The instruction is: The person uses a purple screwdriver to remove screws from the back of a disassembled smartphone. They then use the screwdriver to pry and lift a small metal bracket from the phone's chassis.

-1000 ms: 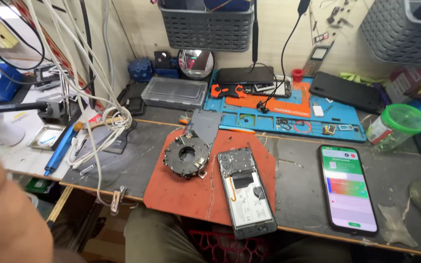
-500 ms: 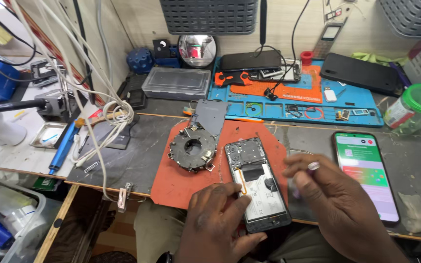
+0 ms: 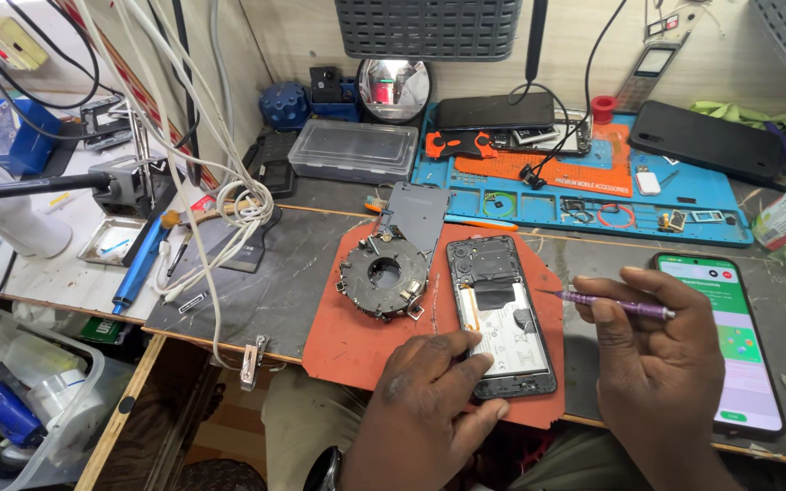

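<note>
An opened smartphone (image 3: 500, 314) lies back-side up on the orange work mat (image 3: 347, 341), its rear cover off and the battery and boards showing. The person's left hand (image 3: 425, 414) comes in from below, fingers spread and pressed on the phone's lower left corner, pinning it flat to the mat. The right hand (image 3: 657, 359) sits just to the right of the phone, thumb and fingers pinched around a purple precision screwdriver (image 3: 616, 305); its thin tip points left and hovers at the phone's right edge, and whether it touches cannot be told.

Just left of the phone, on the same mat, rests a round dark ring-shaped part (image 3: 384, 275) with a hole in the middle, and a flat grey back plate (image 3: 418, 216) leans out from under its upper side. To the right of the right hand, a second smartphone (image 3: 734, 341) lies face up on the grey bench (image 3: 302, 282) with a green screen lit. Farther back there's a blue repair mat (image 3: 693, 227) strewn with small parts, a clear plastic box (image 3: 352, 150), a small round mirror (image 3: 394, 89) and a dark phone (image 3: 707, 141). White cables (image 3: 220, 191) trail down on the left.
</note>
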